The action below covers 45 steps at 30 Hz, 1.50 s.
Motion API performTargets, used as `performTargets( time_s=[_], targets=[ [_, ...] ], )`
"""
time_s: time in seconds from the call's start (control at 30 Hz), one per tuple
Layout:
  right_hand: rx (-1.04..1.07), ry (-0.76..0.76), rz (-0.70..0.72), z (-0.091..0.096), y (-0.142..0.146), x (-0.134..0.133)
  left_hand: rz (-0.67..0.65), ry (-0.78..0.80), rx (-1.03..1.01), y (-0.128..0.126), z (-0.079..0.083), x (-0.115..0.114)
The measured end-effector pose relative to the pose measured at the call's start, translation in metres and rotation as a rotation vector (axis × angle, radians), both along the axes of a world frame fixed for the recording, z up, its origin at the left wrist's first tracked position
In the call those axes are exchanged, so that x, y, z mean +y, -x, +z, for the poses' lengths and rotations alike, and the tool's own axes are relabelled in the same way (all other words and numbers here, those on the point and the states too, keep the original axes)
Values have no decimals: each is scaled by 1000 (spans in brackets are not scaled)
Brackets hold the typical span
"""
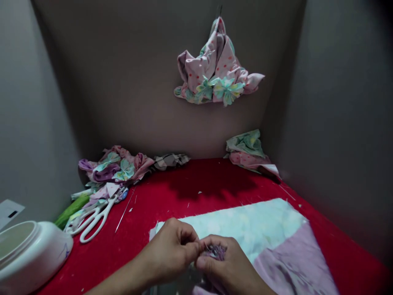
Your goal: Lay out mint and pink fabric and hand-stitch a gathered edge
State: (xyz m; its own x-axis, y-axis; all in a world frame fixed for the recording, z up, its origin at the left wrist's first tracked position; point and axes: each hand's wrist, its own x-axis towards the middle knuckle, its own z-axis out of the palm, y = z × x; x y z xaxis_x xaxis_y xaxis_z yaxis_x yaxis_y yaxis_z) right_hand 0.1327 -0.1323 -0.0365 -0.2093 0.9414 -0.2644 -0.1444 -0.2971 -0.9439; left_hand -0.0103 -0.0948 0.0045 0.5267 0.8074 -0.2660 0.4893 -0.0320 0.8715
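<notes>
Both my hands meet at the bottom centre over the red surface (190,192). My left hand (172,252) is closed in a pinch against a small gathered piece of purple fabric (216,250). My right hand (229,266) is closed around that same fabric piece, which is mostly hidden by my fingers. Under my hands lie a pale mint cloth (254,223) and a pink cloth (294,262), spread flat.
White-handled scissors (93,219) and a long needle (124,212) lie at the left, beside a pile of fabric bows (115,168). A white tub (29,252) stands at the bottom left. More folded fabric (248,151) sits in the back right corner. A fabric bunch (216,67) hangs on the back wall.
</notes>
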Motion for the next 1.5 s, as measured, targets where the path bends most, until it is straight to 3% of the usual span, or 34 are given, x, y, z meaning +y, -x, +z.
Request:
performTargets(
  time_s=[0.17,0.37,0.67,0.8,1.1,1.5],
  targets=[
    [38,-12,5,-4,-2,2,13,10,-48,3,5,6],
    [-79,-238,-76,-8,-11,6,2,58,-28,24,18,22],
    [-49,-136,-26,4,-7,2,-20,-120,220,58,47,38],
    [6,-151,0,5,-6,0,-8,-317,458,69,55,41],
    [49,-148,22,0,-11,1,39,-509,732,83,52,51],
    [33,-146,33,-4,-10,-2,195,-490,691,102,57,60]
  ],
)
